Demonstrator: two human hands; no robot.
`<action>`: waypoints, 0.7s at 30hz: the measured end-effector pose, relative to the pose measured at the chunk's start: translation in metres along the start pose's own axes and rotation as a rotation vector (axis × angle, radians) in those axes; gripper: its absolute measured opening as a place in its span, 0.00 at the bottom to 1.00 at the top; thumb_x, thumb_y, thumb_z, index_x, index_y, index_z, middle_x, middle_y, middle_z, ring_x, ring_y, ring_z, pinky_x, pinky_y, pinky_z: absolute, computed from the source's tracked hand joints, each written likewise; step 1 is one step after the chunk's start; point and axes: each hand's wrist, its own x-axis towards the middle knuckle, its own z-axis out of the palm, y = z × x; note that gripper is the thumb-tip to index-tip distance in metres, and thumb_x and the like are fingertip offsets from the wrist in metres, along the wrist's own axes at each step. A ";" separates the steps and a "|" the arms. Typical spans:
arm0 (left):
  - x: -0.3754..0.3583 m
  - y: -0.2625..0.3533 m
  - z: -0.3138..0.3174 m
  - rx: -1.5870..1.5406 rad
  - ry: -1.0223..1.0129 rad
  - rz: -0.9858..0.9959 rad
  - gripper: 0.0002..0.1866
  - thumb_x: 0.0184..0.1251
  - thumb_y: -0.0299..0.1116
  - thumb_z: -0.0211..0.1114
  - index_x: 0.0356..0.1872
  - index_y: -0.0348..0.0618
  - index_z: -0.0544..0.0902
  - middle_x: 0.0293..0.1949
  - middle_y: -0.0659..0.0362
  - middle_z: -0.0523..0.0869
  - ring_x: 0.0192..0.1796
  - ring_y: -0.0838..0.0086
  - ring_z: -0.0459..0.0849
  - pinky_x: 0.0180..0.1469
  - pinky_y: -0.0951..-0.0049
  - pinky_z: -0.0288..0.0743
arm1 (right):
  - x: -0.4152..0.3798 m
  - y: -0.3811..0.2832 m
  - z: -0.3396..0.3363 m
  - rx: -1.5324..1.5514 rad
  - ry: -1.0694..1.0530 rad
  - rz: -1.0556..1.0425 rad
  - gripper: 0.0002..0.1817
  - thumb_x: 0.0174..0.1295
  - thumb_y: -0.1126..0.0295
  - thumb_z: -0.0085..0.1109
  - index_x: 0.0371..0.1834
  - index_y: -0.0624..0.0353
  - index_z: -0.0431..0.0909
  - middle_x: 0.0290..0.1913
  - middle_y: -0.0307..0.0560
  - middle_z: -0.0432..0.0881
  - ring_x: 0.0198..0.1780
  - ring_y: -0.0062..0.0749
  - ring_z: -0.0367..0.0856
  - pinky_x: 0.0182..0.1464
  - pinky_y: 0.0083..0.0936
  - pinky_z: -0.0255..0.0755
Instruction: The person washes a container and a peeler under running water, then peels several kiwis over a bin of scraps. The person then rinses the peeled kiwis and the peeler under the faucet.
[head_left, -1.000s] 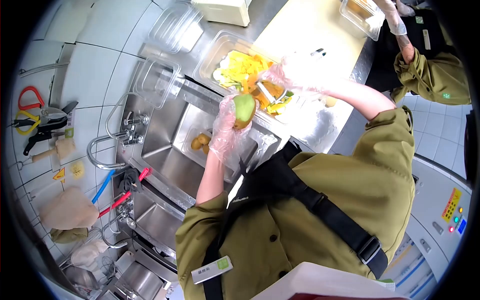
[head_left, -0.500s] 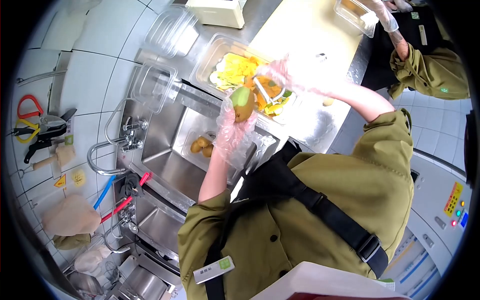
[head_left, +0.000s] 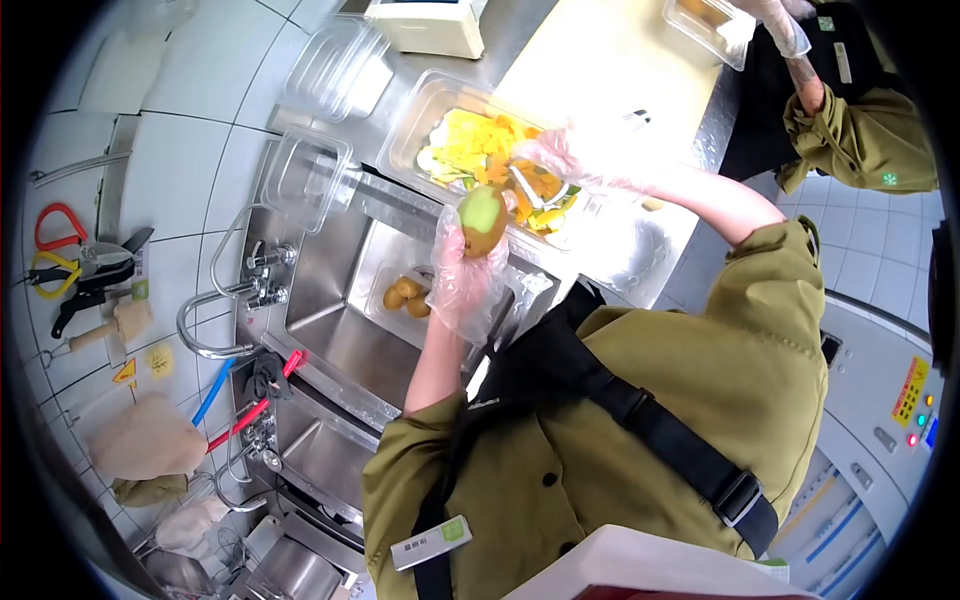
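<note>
A partly peeled kiwi [head_left: 486, 240], with a bare green patch on its upper side, rests in the closed fingers of my left hand [head_left: 462, 272], which wears a clear plastic glove. My right hand [head_left: 556, 152], also gloved, grips a white-framed peeler [head_left: 528, 188] just right of the kiwi. Both are over the near edge of a clear plastic tub [head_left: 398, 122] filled with yellow, orange and green peelings [head_left: 475, 142]. Below and left of my left hand, several unpeeled brown kiwis [head_left: 404, 290] lie in a clear container inside the sink [head_left: 345, 340].
Empty clear containers [head_left: 308, 182] stand by the wall behind the sink tap [head_left: 215, 350]. A pale cutting board [head_left: 590, 60] covers the counter to the right. At top right, a co-worker's gloved hand [head_left: 780, 25] is beside another container [head_left: 705, 35].
The kiwi has turned and shifted slightly downward in my left hand, and its green patch faces more toward me. My right hand has moved a little left with the peeler.
</note>
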 end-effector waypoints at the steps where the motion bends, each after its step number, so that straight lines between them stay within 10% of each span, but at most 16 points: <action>1: -0.004 0.002 0.013 0.023 0.028 0.003 0.30 0.62 0.54 0.53 0.56 0.39 0.68 0.44 0.55 0.76 0.39 0.70 0.75 0.40 0.73 0.72 | 0.001 -0.007 -0.001 -0.035 0.007 -0.029 0.12 0.61 0.63 0.48 0.44 0.55 0.75 0.24 0.45 0.75 0.25 0.34 0.74 0.29 0.25 0.69; 12: -0.002 0.016 0.023 0.328 0.095 0.024 0.28 0.61 0.42 0.60 0.59 0.38 0.65 0.54 0.55 0.72 0.54 0.65 0.74 0.52 0.66 0.74 | 0.001 -0.021 -0.003 -0.639 0.123 -0.464 0.09 0.62 0.64 0.47 0.39 0.54 0.74 0.21 0.42 0.68 0.22 0.29 0.72 0.25 0.27 0.66; 21: -0.002 0.013 -0.009 0.275 0.011 0.053 0.33 0.62 0.60 0.51 0.56 0.40 0.69 0.43 0.57 0.77 0.43 0.69 0.77 0.48 0.73 0.74 | -0.004 0.020 0.010 -0.224 -0.045 -0.036 0.14 0.65 0.62 0.44 0.44 0.59 0.73 0.28 0.47 0.74 0.29 0.36 0.76 0.33 0.27 0.70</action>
